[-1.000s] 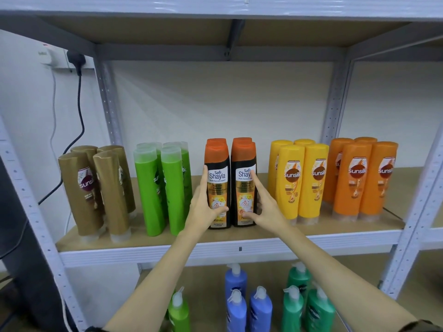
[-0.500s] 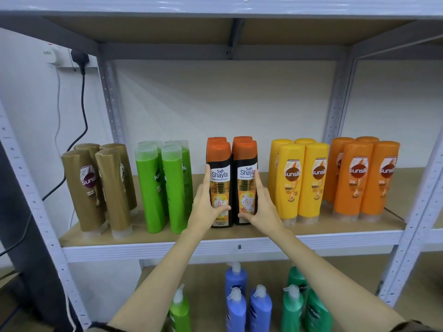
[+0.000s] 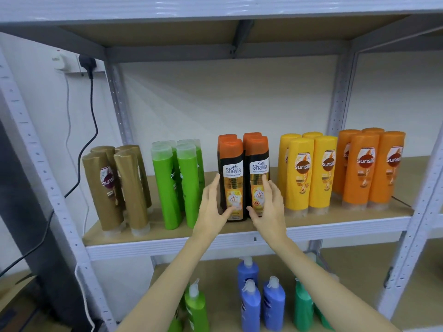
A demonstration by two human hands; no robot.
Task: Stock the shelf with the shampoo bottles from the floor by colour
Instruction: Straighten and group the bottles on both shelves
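On the middle shelf (image 3: pixel 239 238) the bottles stand grouped by colour: brown (image 3: pixel 107 185), green (image 3: pixel 172 183), black with orange caps (image 3: pixel 233 164), yellow (image 3: pixel 309 173) and orange (image 3: pixel 369 168). My left hand (image 3: pixel 213 204) cups the left side of the front left black bottle, thumb on its label. Around the front right black bottle (image 3: pixel 260 161) lies my right hand (image 3: pixel 269 204), fingers across its label and right side. Both bottles stand upright on the shelf, pressed side by side.
The lower shelf holds blue pump bottles (image 3: pixel 251 303), a light green one (image 3: pixel 196 305) and dark green ones (image 3: pixel 303 305). A black cable (image 3: pixel 93 116) hangs from a wall socket at left. Grey uprights (image 3: pixel 417 212) frame the bay; bare board shows behind the groups.
The view has shifted slightly. My hands stay at the black pair; the right fingers now lie more across the label, and both hands sit a little lower on the bottles.
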